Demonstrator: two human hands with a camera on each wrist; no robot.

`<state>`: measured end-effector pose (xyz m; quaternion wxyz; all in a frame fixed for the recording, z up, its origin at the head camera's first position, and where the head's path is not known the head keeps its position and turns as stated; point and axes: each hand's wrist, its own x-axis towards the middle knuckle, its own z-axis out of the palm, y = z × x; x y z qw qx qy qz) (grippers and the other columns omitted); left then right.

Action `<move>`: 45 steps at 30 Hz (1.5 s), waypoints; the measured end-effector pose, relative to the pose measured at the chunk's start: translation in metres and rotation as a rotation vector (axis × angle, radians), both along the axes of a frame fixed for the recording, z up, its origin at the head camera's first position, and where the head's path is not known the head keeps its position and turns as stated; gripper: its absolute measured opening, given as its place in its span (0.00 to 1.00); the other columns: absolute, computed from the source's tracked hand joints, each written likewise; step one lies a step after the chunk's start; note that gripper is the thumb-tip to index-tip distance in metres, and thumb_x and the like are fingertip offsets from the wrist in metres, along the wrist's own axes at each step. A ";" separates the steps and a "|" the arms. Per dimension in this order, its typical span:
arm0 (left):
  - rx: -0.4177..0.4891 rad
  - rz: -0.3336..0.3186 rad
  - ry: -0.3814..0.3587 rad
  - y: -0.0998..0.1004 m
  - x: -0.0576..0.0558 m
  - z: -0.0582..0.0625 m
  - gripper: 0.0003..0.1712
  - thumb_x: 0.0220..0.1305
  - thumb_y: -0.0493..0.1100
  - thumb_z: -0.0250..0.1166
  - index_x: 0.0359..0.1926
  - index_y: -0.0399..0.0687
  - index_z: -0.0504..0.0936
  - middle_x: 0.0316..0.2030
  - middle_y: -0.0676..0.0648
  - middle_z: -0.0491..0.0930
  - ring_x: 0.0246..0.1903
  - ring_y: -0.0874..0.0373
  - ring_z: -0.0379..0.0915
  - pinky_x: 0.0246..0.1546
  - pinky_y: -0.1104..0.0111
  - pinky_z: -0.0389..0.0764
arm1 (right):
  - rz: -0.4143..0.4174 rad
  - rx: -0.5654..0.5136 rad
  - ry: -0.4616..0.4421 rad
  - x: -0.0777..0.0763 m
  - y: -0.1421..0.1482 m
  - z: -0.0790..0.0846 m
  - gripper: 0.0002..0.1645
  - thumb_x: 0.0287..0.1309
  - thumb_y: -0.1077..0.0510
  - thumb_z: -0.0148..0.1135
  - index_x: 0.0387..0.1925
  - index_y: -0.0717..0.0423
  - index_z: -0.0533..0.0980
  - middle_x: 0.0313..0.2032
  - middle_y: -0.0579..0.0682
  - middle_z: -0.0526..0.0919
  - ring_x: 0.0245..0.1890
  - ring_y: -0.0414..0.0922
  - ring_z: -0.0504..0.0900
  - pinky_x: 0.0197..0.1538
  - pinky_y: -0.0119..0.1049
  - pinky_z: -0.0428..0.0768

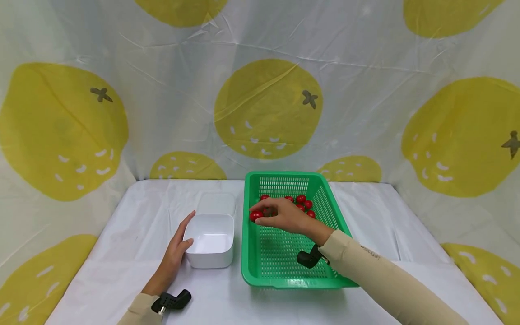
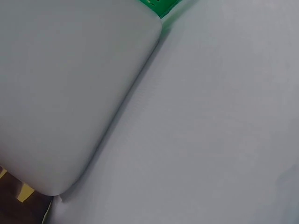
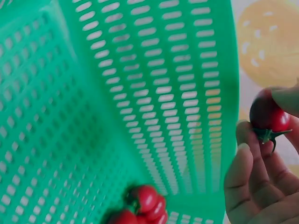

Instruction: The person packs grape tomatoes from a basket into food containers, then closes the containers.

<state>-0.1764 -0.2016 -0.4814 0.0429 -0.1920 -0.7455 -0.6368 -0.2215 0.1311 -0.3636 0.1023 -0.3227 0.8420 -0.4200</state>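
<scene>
The person's right hand (image 1: 280, 216) pinches 1 small, glossy red tomato with a green leafy cap (image 1: 256, 216) between thumb and fingers, over the left side of a green, rectangular, slatted plastic basket (image 1: 245, 253). More red tomatoes (image 1: 301, 199) lie inside, towards the basket's far end. The left hand (image 1: 176, 253) rests against the left side of a white, square, round-cornered plastic box (image 1: 211, 262), fingers extended and not gripping it. The box stands upright on the white cloth-covered counter (image 1: 211, 298), just left of the basket, with its mouth facing up; a flat whitish lid (image 1: 221, 198) lies behind it.

The likeliest mishap is a drop: the skin looks smooth and round, so a loosened pinch could let the tomato roll out, back into the basket or onto the counter. Squeezing too hard could bruise it. If the hand travels too low, the tomato may catch on the basket's rim. A push from the left hand could slide the box.

In the right wrist view, the cap end points towards the bottom of the picture, its thin stalk curling downward. The body is nearly round, so I cannot tell its long axis with confidence; the cap-to-tip line appears to run roughly up and down there.
</scene>
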 end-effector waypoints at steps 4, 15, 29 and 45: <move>0.011 -0.001 0.002 -0.001 -0.001 0.001 0.37 0.68 0.37 0.46 0.75 0.62 0.50 0.75 0.52 0.47 0.69 0.64 0.47 0.61 0.81 0.52 | 0.001 -0.037 0.024 0.000 -0.016 0.001 0.20 0.59 0.53 0.66 0.53 0.50 0.79 0.43 0.41 0.82 0.37 0.46 0.81 0.40 0.36 0.81; -0.010 0.018 -0.031 -0.001 -0.002 0.004 0.35 0.70 0.40 0.46 0.75 0.65 0.51 0.74 0.56 0.47 0.70 0.62 0.46 0.62 0.78 0.52 | 0.045 -0.045 0.008 -0.004 -0.055 0.001 0.18 0.59 0.53 0.67 0.50 0.50 0.81 0.42 0.41 0.84 0.37 0.40 0.82 0.39 0.33 0.82; -0.014 0.014 -0.034 0.002 -0.011 0.006 0.36 0.69 0.38 0.45 0.75 0.65 0.51 0.74 0.54 0.46 0.72 0.48 0.41 0.66 0.37 0.42 | 0.042 0.040 0.035 -0.013 -0.073 0.006 0.16 0.58 0.56 0.67 0.49 0.51 0.81 0.41 0.44 0.85 0.36 0.39 0.82 0.36 0.30 0.82; -0.034 0.042 -0.043 0.001 -0.003 -0.001 0.36 0.68 0.39 0.46 0.74 0.65 0.52 0.74 0.56 0.47 0.73 0.52 0.37 0.64 0.33 0.35 | 0.002 -0.008 -0.033 -0.016 -0.036 0.007 0.14 0.59 0.55 0.66 0.47 0.49 0.82 0.42 0.45 0.83 0.37 0.51 0.84 0.34 0.37 0.83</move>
